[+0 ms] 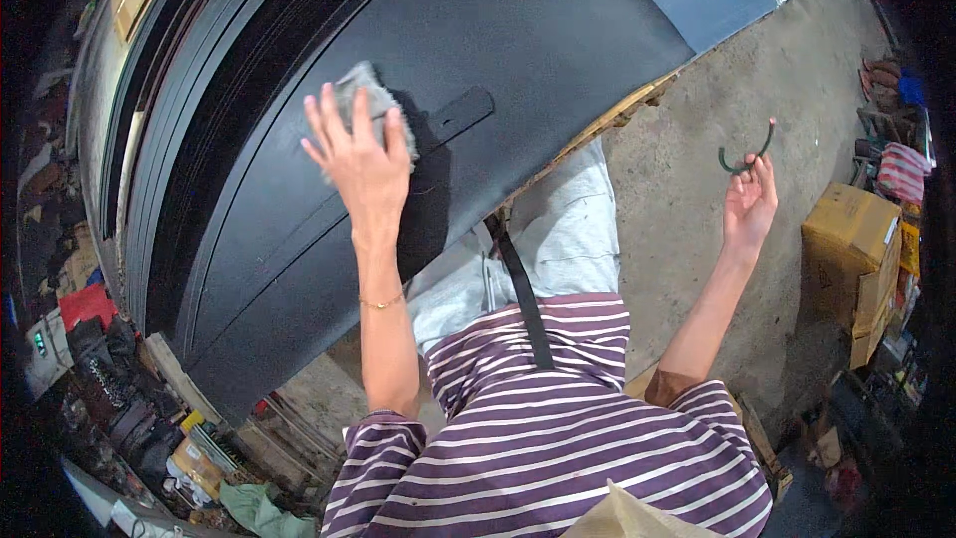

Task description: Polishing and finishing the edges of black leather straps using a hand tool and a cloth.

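Illumination moderate and diffuse over the dark tabletop (558, 50), on which a soft-edged shadow (430, 199) lies just right of the left hand (363, 154), consistent with light from above and to that hand's left. Concrete floor (677, 179) right of the tabletop reads paler. Fisheye distortion bows edges left of the tabletop into arcs; clutter (119, 408) beyond is dim, indistinct, fading into black vignette.

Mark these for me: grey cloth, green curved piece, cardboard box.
Grey cloth (377, 98): head view, on the exposed upper part of the fabric.
Green curved piece (769, 140): head view, on its upper right section.
Cardboard box (838, 271): head view, on its near side panel.
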`<move>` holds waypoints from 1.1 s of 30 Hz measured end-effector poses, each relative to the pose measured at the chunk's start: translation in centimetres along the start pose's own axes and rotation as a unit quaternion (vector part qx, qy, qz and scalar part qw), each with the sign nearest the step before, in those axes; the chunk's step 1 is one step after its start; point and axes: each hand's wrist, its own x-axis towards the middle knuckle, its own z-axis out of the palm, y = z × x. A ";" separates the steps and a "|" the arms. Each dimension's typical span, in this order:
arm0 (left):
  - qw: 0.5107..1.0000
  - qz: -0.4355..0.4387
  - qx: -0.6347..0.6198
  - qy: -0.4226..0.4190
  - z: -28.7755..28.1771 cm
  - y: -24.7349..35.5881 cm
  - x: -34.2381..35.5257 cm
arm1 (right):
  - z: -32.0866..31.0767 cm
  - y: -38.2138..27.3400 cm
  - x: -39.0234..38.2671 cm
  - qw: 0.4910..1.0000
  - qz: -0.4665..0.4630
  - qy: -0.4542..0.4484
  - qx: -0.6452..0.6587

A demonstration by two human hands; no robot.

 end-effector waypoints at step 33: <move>0.926 0.370 -0.025 0.075 -2.2 10.1 1.9 | 10.9 0.3 -5.5 0.985 0.026 -0.106 -0.130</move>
